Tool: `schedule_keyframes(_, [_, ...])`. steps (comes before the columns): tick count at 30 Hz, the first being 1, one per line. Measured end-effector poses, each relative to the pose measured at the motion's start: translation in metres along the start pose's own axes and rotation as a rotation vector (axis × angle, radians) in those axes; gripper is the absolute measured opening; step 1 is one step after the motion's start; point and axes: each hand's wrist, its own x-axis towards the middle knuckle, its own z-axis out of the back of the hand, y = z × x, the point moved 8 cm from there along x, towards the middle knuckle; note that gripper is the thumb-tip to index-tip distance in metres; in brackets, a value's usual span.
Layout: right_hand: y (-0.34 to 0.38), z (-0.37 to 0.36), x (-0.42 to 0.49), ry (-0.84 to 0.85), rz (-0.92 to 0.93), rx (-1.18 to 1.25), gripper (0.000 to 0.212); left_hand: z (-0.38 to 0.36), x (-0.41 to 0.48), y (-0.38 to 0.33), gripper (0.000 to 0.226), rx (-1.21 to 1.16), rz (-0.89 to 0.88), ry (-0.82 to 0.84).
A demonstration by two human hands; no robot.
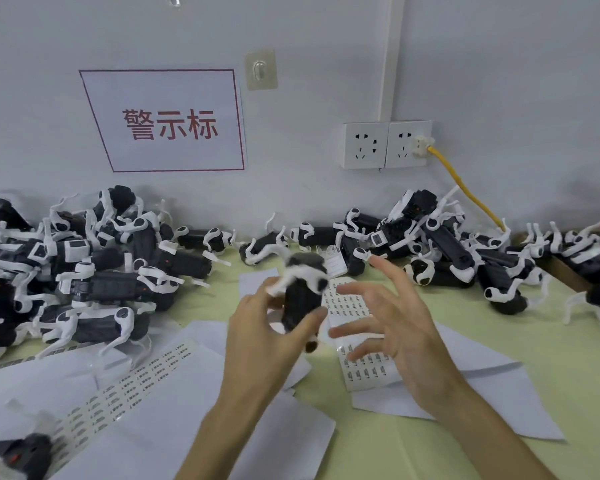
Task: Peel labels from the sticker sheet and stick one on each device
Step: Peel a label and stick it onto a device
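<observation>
Left fingers (305, 327) round device (300, 299), right fingers (390, 273) splayed.

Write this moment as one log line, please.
left hand: grips black-and-white device | right hand: open, fingers spread beside device | sticker sheet: lies on table below the hands

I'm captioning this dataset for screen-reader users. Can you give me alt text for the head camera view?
A person's left hand grips a black-and-white device above a pale green table, while the right hand hovers open beside it, over a sticker sheet. Heaps of similar devices lie along the wall on both sides; a red-lettered sign hangs above.
</observation>
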Motion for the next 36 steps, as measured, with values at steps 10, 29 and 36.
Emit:
schedule_keyframes(10, [-0.012, 0.005, 0.001, -0.157, -0.002, -0.081, 0.062, -0.027, -0.012, -0.016, 0.045, 0.376, -0.263, 0.117])
schedule_keyframes(29, [0.002, 0.051, 0.003, -0.427, 0.028, -0.070, 0.017, -0.046, -0.018, 0.004, 0.046, -0.802, 0.392, 0.503])
schedule_keyframes(36, [0.014, 0.019, 0.001, -0.163, 0.070, -0.098, 0.006, -0.055, -0.019, 0.002, 0.049, -0.844, 0.319, 0.479])
